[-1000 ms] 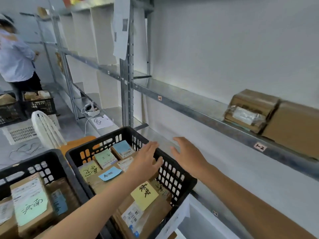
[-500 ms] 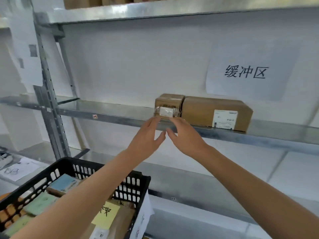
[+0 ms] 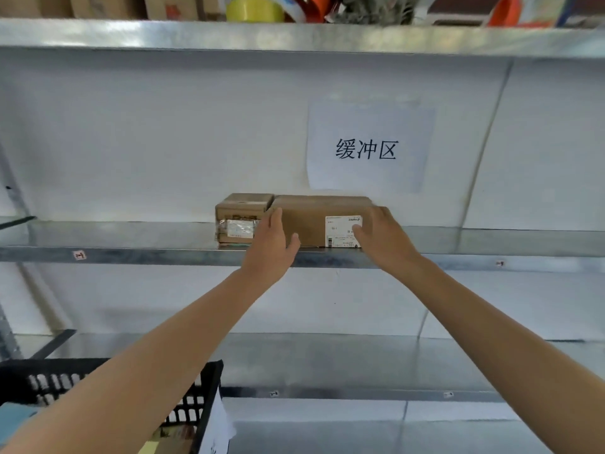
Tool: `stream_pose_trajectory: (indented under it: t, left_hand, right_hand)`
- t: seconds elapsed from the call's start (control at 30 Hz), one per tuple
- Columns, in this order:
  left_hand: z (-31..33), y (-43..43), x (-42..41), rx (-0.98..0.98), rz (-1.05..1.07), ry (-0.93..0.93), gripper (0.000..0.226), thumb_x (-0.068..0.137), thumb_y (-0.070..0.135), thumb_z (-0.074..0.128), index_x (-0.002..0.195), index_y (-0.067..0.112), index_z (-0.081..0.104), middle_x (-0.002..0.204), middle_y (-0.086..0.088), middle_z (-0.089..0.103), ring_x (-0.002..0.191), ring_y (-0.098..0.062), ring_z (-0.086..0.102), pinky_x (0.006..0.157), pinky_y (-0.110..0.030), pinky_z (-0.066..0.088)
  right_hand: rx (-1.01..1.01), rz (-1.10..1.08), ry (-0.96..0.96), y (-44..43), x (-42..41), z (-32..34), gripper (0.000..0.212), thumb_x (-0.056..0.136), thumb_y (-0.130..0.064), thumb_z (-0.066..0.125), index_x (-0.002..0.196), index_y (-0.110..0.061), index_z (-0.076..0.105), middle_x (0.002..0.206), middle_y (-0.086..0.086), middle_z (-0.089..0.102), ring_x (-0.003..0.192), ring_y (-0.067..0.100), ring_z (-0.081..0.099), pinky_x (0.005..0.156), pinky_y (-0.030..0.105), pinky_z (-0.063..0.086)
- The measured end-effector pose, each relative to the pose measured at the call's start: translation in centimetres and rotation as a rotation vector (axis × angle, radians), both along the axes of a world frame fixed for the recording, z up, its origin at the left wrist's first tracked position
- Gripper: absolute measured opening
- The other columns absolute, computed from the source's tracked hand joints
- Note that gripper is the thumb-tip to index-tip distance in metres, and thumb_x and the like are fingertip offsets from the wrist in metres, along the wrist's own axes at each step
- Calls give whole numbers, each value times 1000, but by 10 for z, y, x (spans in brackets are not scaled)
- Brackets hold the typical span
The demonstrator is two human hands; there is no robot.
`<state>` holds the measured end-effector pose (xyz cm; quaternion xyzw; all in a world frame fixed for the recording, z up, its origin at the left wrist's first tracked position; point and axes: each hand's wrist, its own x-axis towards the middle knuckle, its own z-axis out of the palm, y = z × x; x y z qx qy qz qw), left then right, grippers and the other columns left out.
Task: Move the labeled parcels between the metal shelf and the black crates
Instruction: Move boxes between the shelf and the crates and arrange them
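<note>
On shelf [image 3: 131,253], parcel [image 3: 311,224] between hands [image 3: 271,245] [image 3: 383,239]

Check large parcel [image 3: 307,224]: plain brown cardboard; label [image 3: 342,231] white, black print. Small parcel [image 3: 242,208]: brown, glossy clear film on face toward you. Metal shelf [image 3: 131,253]: silver-grey. Crate [image 3: 203,398]: black, slotted grid. Sign [image 3: 370,126]: white, black characters. Tape roll [image 3: 253,9]: yellow.
</note>
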<state>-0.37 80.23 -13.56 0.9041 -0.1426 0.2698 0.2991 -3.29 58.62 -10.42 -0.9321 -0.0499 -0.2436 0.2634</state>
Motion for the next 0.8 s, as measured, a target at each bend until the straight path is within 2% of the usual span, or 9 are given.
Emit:
stream_pose_trajectory:
  t: [0.13, 0.23, 0.33, 0.4, 0.5, 0.57, 0.63, 0.7, 0.8]
  left_hand:
    - [5, 2, 13, -154, 77, 114, 62, 100, 28, 49, 151, 2, 24, 149, -16, 34, 136, -30, 37, 109, -39, 36]
    - [10, 2, 20, -197, 78, 131, 60, 99, 26, 51, 149, 3, 29, 142, -17, 37, 131, -31, 39, 110, -41, 37]
    - [16, -2, 29, -339, 74, 203, 57, 98, 26, 52, 148, 8, 32, 140, -13, 35, 127, -30, 41, 108, -45, 39]
    - [18, -6, 32, -440, 77, 226, 49, 97, 25, 52, 142, 12, 39, 137, -10, 36, 123, -28, 43, 103, -41, 42]
    - [16, -10, 34, -640, 26, 249, 27, 96, 22, 51, 122, 18, 48, 115, 0, 51, 104, -20, 53, 76, -27, 42]
    - [13, -13, 34, -760, -9, 283, 21, 97, 22, 50, 117, 18, 45, 98, 13, 52, 89, -10, 52, 65, -23, 38]
    - [12, -14, 33, -795, -16, 331, 21, 99, 29, 48, 116, 18, 41, 94, 14, 50, 81, -3, 48, 61, -23, 36]
    - [10, -11, 33, -799, -4, 396, 25, 101, 42, 43, 113, 20, 39, 98, 6, 50, 85, -5, 49, 67, -26, 38]
    - [8, -6, 34, -885, -13, 418, 30, 98, 55, 42, 104, 25, 45, 109, 1, 53, 109, -21, 55, 97, -36, 44]
  right_hand:
    - [222, -82, 140, -13, 19, 0, 68, 103, -34, 48, 156, -5, 16, 157, 14, 25, 134, 33, 43, 102, 39, 39]
    - [379, -56, 229, -21, 35, -2, 73, 100, -38, 50, 156, -6, 15, 156, 13, 32, 137, 31, 40, 106, 40, 37]
    - [475, -13, 277, -27, 47, -6, 76, 99, -41, 52, 156, -8, 14, 153, 7, 41, 136, 28, 43, 109, 43, 39]
    - [580, -2, 290, -30, 56, -7, 71, 98, -43, 53, 154, -11, 21, 142, 3, 52, 124, 24, 51, 100, 42, 45]
    - [746, -9, 292, -33, 67, -8, 51, 98, -46, 51, 135, -15, 34, 103, -7, 59, 89, 8, 52, 68, 29, 42]
    - [837, -56, 224, -37, 71, -11, 41, 99, -49, 47, 123, -18, 36, 92, -6, 55, 81, 7, 48, 60, 28, 37]
    - [949, -136, 136, -38, 73, -13, 36, 101, -49, 42, 114, -17, 37, 89, -3, 52, 76, 10, 46, 58, 31, 34]
    - [1012, -175, 103, -38, 73, -14, 39, 101, -51, 42, 111, -15, 35, 88, -2, 48, 75, 11, 44, 63, 34, 34]
    - [972, -182, 99, -38, 71, -14, 48, 97, -53, 50, 114, -10, 40, 90, -2, 51, 79, 15, 48, 69, 34, 37]
